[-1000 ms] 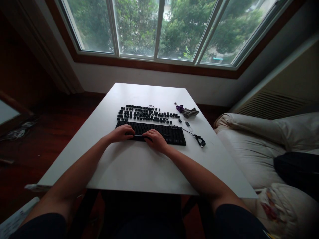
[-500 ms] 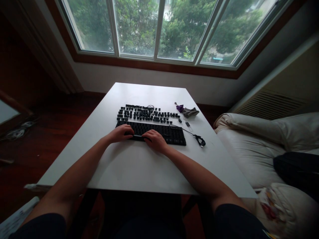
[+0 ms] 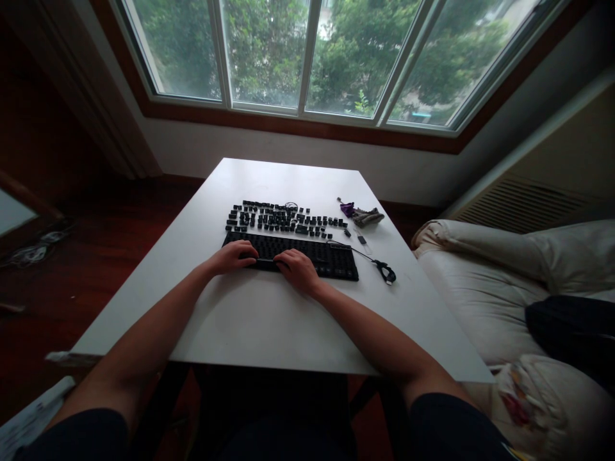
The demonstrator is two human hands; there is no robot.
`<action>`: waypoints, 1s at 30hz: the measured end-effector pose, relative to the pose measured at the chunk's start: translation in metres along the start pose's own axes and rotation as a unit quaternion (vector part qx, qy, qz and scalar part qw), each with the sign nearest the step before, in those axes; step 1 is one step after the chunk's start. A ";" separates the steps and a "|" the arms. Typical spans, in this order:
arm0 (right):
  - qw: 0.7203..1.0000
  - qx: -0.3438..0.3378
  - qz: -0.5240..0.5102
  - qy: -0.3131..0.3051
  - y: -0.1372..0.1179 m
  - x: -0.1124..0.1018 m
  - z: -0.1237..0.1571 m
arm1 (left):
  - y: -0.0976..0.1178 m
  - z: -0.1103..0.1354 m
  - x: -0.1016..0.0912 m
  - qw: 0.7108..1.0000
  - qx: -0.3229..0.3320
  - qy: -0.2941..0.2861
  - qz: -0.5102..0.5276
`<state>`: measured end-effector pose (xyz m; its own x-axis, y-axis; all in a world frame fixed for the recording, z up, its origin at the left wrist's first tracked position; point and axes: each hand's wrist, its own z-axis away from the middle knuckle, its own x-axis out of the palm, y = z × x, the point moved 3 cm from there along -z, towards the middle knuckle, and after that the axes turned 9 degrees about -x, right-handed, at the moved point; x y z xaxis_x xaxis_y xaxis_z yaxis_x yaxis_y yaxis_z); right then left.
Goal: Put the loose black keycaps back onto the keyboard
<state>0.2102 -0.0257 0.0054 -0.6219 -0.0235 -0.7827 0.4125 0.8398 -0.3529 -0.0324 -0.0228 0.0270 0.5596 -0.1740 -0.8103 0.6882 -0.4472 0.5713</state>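
Observation:
A black keyboard (image 3: pixel 331 259) lies on the white table (image 3: pixel 269 320), with most of its keycaps off. Several loose black keycaps (image 3: pixel 278 221) are laid in rows just behind it. My left hand (image 3: pixel 233 256) and my right hand (image 3: pixel 298 269) rest at the keyboard's front edge, fingers curled. Each pinches one end of a long black keycap (image 3: pixel 266 262) that lies along the bottom row between them. The fingertips are too small and dark to see clearly.
The keyboard's cable ends in a plug (image 3: pixel 387 272) to the right of the keyboard. A purple and grey cloth bundle (image 3: pixel 362 216) lies at the back right. A cream sofa (image 3: pixel 504 282) stands beside the table's right edge. Windows (image 3: pixel 307 51) are behind.
Both hands stay on the long keycap at the keyboard's front; the right hand has edged slightly left. The view has shifted a little.

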 end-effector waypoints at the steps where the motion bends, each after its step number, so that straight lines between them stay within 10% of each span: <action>1: 1.000 0.003 -0.002 0.001 0.000 0.000 0.000 | 0.000 0.000 0.000 1.000 -0.001 0.000 0.000; 30: 0.998 -0.049 0.040 -0.028 -0.010 0.001 -0.001 | 0.005 0.004 -0.001 0.999 0.027 0.000 -0.041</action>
<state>0.2047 -0.0334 0.0091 -0.5512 0.0174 -0.8342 0.3900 0.8892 -0.2392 -0.0310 -0.0284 0.0300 0.5027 -0.1348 -0.8539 0.7052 -0.5074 0.4952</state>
